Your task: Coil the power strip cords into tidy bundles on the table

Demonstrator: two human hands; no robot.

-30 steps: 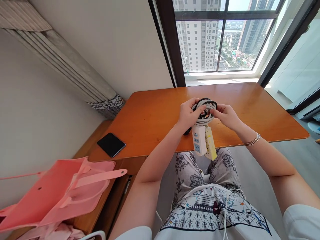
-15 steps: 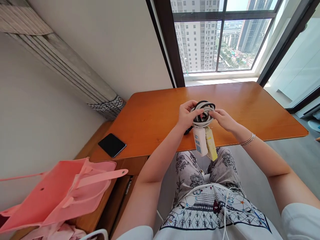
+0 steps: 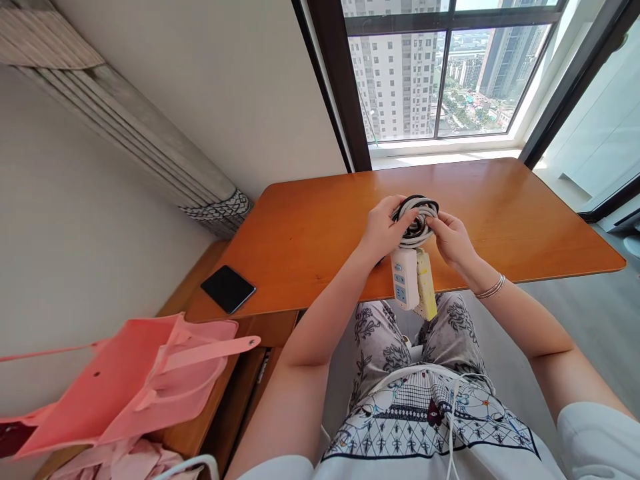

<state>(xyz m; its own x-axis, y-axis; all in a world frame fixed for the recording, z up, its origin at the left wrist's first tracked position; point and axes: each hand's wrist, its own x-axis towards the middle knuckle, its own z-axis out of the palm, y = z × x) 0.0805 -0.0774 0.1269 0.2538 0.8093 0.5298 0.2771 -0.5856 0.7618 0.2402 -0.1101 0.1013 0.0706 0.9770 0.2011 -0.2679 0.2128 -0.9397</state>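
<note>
Coiled black and white cables are held up between my two hands over the front edge of the table. My left hand wraps around the left side of the coil, thumb across its front. On the right side, my right hand pinches the coil with thumb and fingers. A white power strip with blue-marked sockets hangs below the coil, tilted slightly. Beside it hangs a yellow power strip, seen edge-on. Fingers behind the coil are partly hidden.
An orange-brown wooden table spans the middle. A black phone or tablet lies near its left front corner. A pink bag stands at lower left. Behind the table is a window; a curtain hangs at left.
Both hands have shifted slightly right with the coil and power strips, and the white strip has turned to show more of its socket face. The view has moved a little.
</note>
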